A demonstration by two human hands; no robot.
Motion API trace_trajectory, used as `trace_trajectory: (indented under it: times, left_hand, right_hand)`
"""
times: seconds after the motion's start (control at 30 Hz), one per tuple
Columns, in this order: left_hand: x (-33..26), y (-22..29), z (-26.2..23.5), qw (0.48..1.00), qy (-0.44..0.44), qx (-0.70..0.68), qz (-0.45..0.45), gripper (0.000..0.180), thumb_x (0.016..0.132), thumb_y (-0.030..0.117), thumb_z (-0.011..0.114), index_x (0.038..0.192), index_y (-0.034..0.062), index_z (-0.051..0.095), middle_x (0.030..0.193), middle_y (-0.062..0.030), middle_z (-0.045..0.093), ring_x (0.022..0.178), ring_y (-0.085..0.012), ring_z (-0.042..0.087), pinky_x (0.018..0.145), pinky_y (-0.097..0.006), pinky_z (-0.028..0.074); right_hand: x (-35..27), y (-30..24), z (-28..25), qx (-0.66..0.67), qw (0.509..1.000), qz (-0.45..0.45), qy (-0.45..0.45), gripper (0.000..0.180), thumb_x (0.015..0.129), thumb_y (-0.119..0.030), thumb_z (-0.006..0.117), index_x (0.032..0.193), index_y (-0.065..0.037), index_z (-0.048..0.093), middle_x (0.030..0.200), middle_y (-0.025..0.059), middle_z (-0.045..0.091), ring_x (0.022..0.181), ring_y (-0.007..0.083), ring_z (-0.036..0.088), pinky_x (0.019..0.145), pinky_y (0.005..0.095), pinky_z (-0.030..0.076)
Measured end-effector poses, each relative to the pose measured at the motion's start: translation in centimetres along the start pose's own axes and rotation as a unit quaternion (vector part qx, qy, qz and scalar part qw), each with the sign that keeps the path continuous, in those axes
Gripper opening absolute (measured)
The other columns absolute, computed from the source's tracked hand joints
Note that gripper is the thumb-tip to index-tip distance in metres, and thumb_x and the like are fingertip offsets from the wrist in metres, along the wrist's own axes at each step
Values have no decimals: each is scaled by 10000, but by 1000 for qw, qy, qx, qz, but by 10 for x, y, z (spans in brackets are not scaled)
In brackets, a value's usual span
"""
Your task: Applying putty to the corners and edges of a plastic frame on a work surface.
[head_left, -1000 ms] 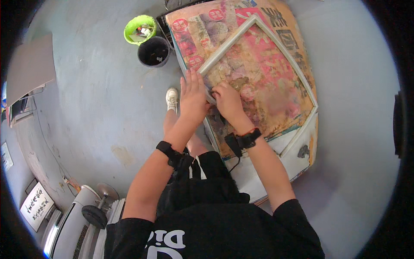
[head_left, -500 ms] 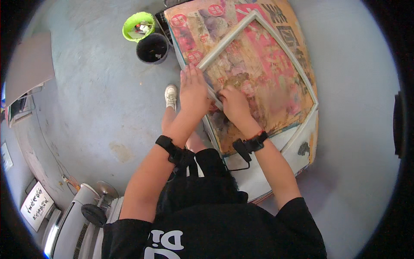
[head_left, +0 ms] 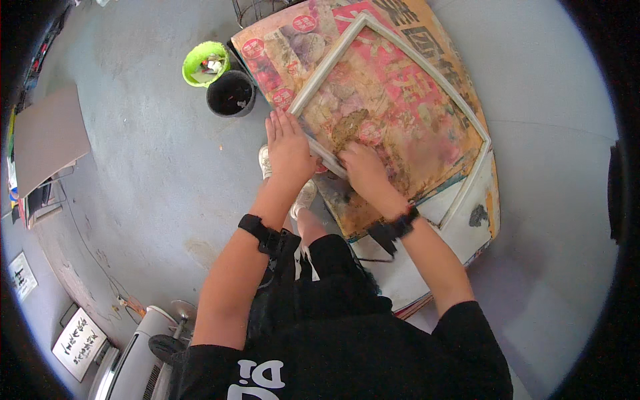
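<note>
Your left hand (head_left: 288,143) lies flat, open, pinning the grey frame (head_left: 400,100). Your right hand (head_left: 363,167), curled, empty, presses inside its near rail; seat it firmly.

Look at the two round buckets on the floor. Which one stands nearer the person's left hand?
The black bucket stands nearer the left hand; the lime-green bucket sits beyond it.

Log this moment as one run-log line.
left hand: flat on grey frame near edge | right hand: inside frame on stained printed sheet | beside: black bucket, green bucket
</note>
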State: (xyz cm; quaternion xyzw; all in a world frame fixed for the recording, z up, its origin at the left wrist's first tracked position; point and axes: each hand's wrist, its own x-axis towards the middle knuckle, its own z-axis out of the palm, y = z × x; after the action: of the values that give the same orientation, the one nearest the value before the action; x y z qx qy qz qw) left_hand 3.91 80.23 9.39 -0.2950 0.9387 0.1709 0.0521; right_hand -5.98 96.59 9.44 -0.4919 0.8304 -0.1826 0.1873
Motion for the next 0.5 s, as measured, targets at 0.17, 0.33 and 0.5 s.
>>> trace_trajectory:
  times: [0.17, 0.33, 0.5]
  left_hand:
    - [-1, 7, -1, 999, 18, -34, 15, 998, 655, 254, 793, 1376, -207, 280, 1459, -382, 286, 1405, -458, 273, 1197, -476, 128]
    - [8, 1, 11, 998, 30, 49, 41, 1029, 654, 316, 808, 1377, -202, 291, 1454, -380, 299, 1401, -456, 282, 1196, -470, 133]
    - [7, 6, -3, 997, -11, 78, 27, 1046, 638, 381, 825, 1371, -172, 325, 1436, -357, 351, 1373, -431, 344, 1176, -452, 207]
  right_hand:
    - [-31, 16, 0, -9, 999, -25, 38, 139, 794, -62, 546, 886, -43, 648, 915, 139, 576, 903, 356, 581, 798, 461, 456]
    - [52, -9, 23, 12, 995, -58, 80, 99, 781, -80, 564, 863, -45, 606, 924, 127, 571, 942, 343, 563, 834, 441, 434]
    - [14, 1, 7, -1, 998, -40, 48, 112, 781, -69, 543, 859, -46, 618, 887, 130, 573, 905, 342, 569, 774, 452, 453]
